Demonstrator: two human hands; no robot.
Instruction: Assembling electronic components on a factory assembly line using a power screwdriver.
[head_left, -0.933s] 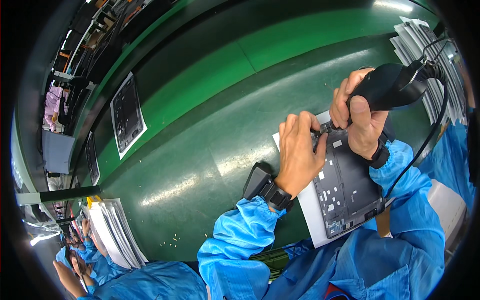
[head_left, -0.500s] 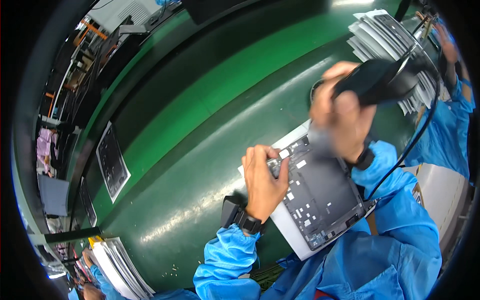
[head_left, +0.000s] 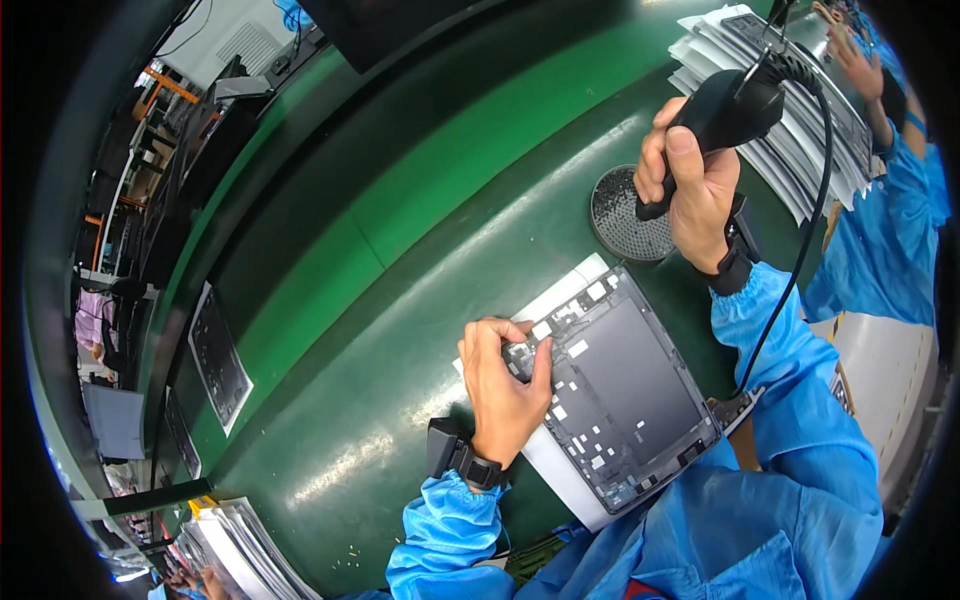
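Leaving the dark panel (head_left: 640,380), at four o'clock on the tabletop (head_left: 430,300), the black tool (head_left: 728,110), gripped in the curled right hand (head_left: 700,195), is brought to the dish (head_left: 620,225) at the panel's twelve o'clock; panel work seems paused. Its ten o'clock corner is touched by the half-curled left hand (head_left: 505,390); any pinch cannot be told.

No text is readable on the black panel (head_left: 635,385). None is legible on the paper stack (head_left: 795,160) beyond it.

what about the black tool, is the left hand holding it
No, the right hand grips the black tool, while the left hand is at a corner of the dark panel.
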